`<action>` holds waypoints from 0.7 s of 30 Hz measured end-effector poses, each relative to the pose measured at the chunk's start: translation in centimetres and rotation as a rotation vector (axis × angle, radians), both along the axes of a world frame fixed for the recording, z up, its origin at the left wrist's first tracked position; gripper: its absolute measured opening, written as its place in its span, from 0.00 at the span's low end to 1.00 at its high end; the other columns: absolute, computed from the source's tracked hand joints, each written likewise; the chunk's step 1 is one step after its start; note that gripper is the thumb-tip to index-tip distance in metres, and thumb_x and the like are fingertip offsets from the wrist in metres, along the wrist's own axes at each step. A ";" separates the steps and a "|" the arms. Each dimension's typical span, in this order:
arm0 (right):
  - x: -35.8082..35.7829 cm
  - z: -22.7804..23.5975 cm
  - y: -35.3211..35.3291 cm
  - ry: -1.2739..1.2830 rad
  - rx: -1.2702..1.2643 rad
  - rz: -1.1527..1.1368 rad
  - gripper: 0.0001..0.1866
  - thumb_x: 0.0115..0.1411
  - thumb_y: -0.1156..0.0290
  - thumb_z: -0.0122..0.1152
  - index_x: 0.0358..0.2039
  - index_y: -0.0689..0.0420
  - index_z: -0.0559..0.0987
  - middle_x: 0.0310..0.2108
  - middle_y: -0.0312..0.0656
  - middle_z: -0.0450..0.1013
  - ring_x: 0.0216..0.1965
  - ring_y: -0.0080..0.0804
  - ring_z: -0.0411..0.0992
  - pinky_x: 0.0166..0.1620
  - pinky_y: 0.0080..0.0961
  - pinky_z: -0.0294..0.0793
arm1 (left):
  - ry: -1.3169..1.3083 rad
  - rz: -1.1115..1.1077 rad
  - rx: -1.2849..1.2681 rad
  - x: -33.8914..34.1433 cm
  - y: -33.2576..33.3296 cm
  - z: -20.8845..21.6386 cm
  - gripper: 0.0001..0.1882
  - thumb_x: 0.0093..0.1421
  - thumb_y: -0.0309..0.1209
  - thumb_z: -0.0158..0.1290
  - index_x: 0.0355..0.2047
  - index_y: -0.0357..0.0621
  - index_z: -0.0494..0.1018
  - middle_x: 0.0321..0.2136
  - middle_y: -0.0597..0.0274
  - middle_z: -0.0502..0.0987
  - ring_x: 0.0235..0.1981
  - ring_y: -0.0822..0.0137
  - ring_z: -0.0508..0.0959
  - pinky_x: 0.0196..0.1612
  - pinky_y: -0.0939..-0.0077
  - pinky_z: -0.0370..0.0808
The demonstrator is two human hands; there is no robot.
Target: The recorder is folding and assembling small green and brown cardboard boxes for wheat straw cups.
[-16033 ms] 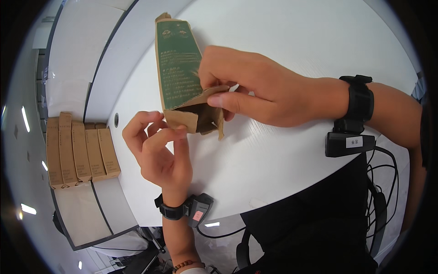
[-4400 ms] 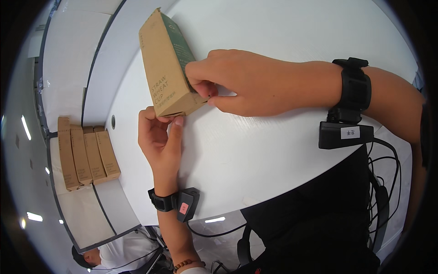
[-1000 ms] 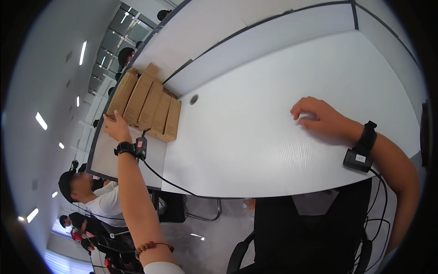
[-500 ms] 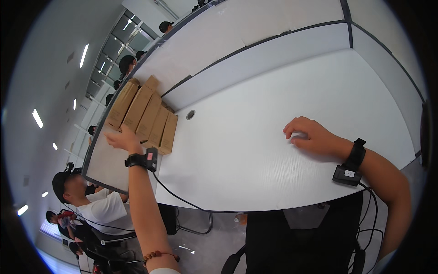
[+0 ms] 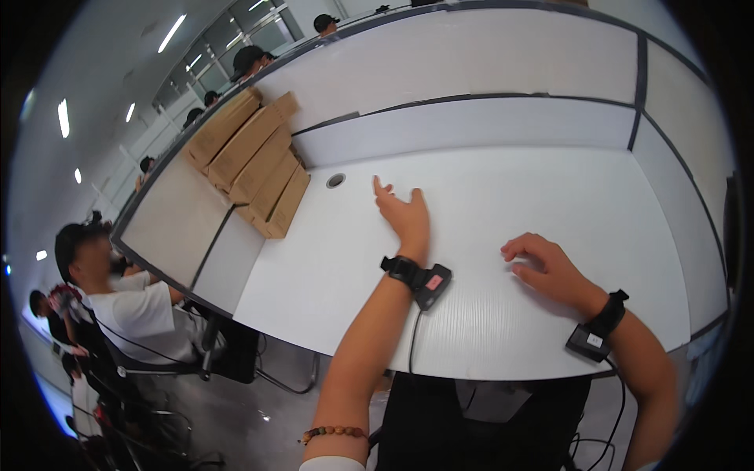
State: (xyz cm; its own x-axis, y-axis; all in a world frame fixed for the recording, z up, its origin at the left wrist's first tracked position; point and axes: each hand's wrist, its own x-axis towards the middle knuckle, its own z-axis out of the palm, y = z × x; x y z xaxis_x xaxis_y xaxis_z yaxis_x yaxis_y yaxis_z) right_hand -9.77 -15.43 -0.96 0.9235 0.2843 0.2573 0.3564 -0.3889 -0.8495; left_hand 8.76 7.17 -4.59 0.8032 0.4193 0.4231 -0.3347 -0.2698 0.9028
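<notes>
My left hand [image 5: 404,216] hovers over the white desk [image 5: 503,180] with its fingers spread and nothing in it. A black wrist device with a cable sits on that wrist. My right hand [image 5: 546,265] rests on the desk surface, fingers curled loosely and apart, also holding nothing; a black wristband is on that wrist too. Several long brown cardboard boxes [image 5: 255,161] lie side by side in a row at the desk's left end, well beyond my left hand.
A round cable hole [image 5: 335,180] is in the desk between the boxes and my left hand. White partition panels [image 5: 487,122] stand along the far side and right. A seated person in a white shirt [image 5: 129,302] is at the lower left; more people sit behind.
My left hand has pulled back from the row of boxes toward the desk's middle, empty. My right hand stays on the desk. The view has swung to the right.
</notes>
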 end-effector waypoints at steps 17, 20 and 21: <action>0.0 0.8 2.2 0.055 0.055 -0.139 0.14 0.61 0.75 0.53 0.48 0.59 0.74 0.50 0.40 0.72 0.53 0.32 0.70 0.58 0.31 0.68 | -0.161 -0.225 0.073 -1.9 -1.8 -0.1 0.21 0.53 0.16 0.51 0.48 0.41 0.65 0.42 0.48 0.67 0.43 0.52 0.72 0.45 0.61 0.71; 0.8 1.1 1.1 -0.070 -0.115 -0.161 0.17 0.63 0.67 0.56 0.52 0.58 0.72 0.51 0.43 0.73 0.56 0.34 0.70 0.59 0.32 0.67 | -0.139 -0.315 0.043 -2.1 -2.6 0.1 0.21 0.53 0.16 0.50 0.48 0.41 0.64 0.44 0.48 0.66 0.46 0.48 0.70 0.48 0.56 0.69; 1.0 1.8 1.0 -0.081 -0.164 -0.137 0.19 0.64 0.68 0.56 0.54 0.58 0.71 0.52 0.44 0.73 0.57 0.35 0.70 0.59 0.33 0.67 | -0.128 -0.311 0.057 -1.9 -2.9 -0.2 0.21 0.53 0.16 0.50 0.48 0.41 0.64 0.43 0.48 0.66 0.46 0.48 0.70 0.48 0.55 0.69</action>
